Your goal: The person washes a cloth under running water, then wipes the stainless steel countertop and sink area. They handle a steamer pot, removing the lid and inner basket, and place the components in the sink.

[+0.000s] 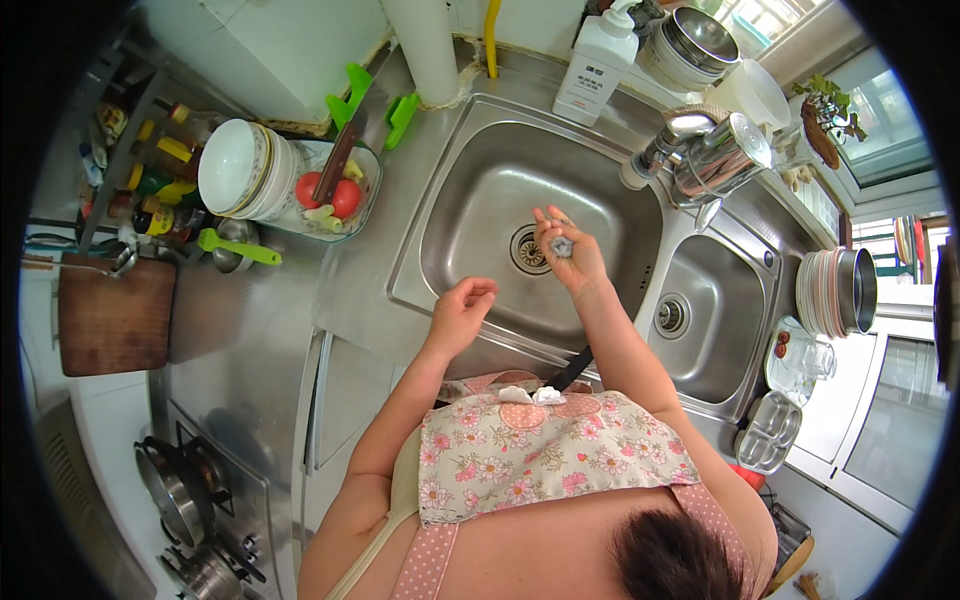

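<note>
My right hand (pixel 570 251) is palm up over the large sink basin (pixel 480 187), near its drain strainer (pixel 529 250). A small round grey object (pixel 561 246), perhaps a scouring ball, lies in the palm with the fingers partly curled about it. My left hand (pixel 463 311) is at the near left rim of the basin, fingers loosely bent, and nothing shows in it. The faucet (pixel 660 150) stands at the basin's right back corner. A white pump bottle (pixel 596 67) stands behind the basin.
At the left are stacked bowls (pixel 232 169), a glass dish (pixel 367 217) with tomatoes (pixel 346 199), a knife (pixel 335 161), and a wooden cutting board (pixel 116 315). A smaller basin (pixel 705 322) adjoins at the right, beside stacked plates (pixel 817 292). Pots (pixel 176 491) stand on the stove at the lower left.
</note>
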Demonstrator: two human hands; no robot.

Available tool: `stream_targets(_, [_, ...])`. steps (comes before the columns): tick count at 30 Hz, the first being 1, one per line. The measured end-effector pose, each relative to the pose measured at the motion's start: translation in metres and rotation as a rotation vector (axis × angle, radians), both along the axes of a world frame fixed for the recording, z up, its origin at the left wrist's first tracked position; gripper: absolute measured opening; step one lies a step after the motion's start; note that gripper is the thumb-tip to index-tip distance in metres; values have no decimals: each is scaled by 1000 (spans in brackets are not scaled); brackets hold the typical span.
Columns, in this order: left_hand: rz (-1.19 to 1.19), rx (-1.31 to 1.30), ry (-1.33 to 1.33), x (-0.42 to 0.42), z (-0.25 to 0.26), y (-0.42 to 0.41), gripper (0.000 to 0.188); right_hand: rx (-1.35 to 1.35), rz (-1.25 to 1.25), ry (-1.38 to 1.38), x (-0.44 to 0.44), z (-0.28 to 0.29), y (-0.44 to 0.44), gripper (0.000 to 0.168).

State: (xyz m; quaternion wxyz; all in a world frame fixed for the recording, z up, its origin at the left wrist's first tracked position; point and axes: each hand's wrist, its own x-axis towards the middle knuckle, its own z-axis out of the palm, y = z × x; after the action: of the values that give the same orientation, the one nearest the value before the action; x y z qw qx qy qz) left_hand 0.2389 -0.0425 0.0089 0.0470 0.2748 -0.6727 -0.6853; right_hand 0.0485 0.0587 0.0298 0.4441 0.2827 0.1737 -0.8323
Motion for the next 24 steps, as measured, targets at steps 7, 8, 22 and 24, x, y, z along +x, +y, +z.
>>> stream_targets(7, [10,2,-34,2,3,2,20,-151,143,117,-15,17,-4,16])
stream_targets(8, [6,5,-17,2,1,2,19,-89,154,193,-15,30,-8,17])
stream_targets(22, [12,15,14,4,-9,0,20,141,157,686,-11,134,-31,32])
stream_targets(24, [16,22,12,4,-8,0,20,138,150,690,-11,132,-31,32])
